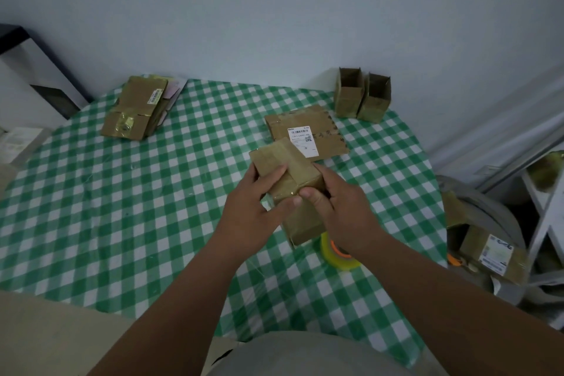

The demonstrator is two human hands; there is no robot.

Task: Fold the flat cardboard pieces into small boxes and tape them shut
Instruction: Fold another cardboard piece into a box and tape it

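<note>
A small brown cardboard box stands at the table's middle, its top flaps closed under shiny tape. My left hand grips its left side, fingers over the top and thumb at the near edge. My right hand holds the right side, thumb pressing on the near top edge. A roll of clear tape with an orange core lies on the cloth just under my right wrist. A flat cardboard piece with a white label lies behind the box.
A stack of flat cardboard pieces lies at the far left of the green checked tablecloth. Two open folded boxes stand at the far right by the wall. Right of the table, a grey bin holds more labelled cardboard.
</note>
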